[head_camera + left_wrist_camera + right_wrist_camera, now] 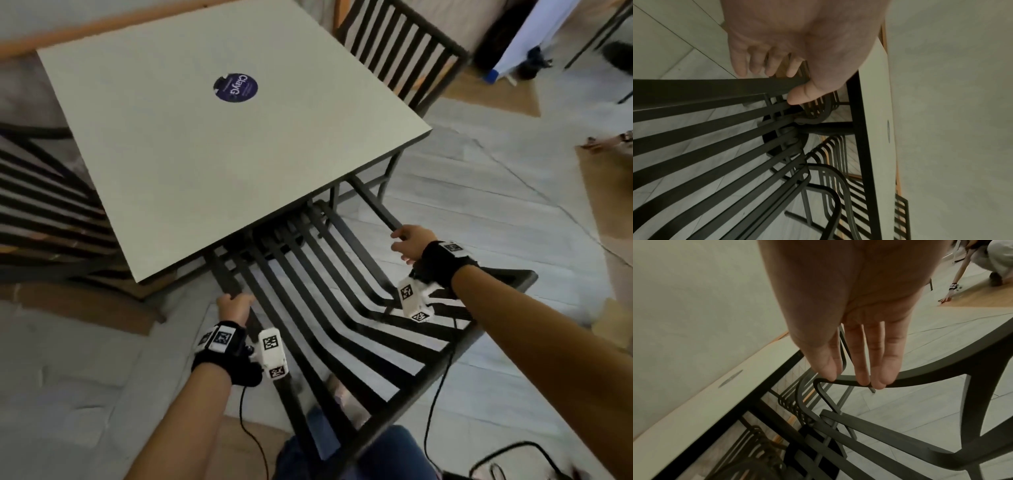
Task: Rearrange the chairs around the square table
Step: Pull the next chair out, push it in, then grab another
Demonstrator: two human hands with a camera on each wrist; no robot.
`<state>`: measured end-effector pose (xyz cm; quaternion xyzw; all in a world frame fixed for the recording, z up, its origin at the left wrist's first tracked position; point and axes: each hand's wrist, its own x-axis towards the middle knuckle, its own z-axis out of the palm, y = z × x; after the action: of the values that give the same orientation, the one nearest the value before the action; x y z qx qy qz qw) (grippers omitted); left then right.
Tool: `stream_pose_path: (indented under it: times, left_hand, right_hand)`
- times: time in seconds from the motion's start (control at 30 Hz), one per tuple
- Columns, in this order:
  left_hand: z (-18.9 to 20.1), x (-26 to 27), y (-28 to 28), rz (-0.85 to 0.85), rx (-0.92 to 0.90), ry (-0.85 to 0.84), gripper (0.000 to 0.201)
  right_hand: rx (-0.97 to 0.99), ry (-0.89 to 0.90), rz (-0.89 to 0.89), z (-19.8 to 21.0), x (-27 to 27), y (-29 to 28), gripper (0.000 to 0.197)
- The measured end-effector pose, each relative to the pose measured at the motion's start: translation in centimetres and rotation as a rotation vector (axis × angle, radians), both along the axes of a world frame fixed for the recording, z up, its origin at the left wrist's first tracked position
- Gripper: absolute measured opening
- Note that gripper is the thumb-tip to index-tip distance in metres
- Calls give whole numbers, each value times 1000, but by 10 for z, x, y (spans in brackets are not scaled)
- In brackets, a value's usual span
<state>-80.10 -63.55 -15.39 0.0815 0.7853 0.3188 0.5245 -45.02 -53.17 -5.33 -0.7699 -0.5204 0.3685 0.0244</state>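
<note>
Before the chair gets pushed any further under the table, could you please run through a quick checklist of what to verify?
1. Left hand grips the chair at its left armrest: ok, fingers and thumb wrap the bar.
2. Right hand holds the right armrest: not ok, straight fingers only touch it.
3. Seat front under the square table: ok.
4. Armrests clear the table edge: cannot tell.
5. Wrist cable free of the chair back: cannot tell.
</note>
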Motion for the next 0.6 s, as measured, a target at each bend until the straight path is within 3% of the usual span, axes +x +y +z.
stream_pose_path:
  times: [0.17, 0.3, 0.43, 0.5, 0.6]
  left_hand:
    - [-46, 2, -7, -7, -154, 139, 86]
    - [-26, 29, -27, -21, -269, 184, 67]
    - [-43, 47, -43, -18, -196, 217, 50]
    - [-52, 52, -50, -1, -169, 292, 51]
    - [-61, 53, -50, 21, -126, 356, 52]
  right_hand:
    - [-57, -165, 139, -34, 21, 26, 42]
    - [-83, -265, 176, -69, 44, 40, 47]
    - [-253, -310, 242, -106, 63, 52, 76]
    - [-271, -313, 235, -122, 70, 54, 87]
    - [-240, -330, 252, -140, 82, 62, 86]
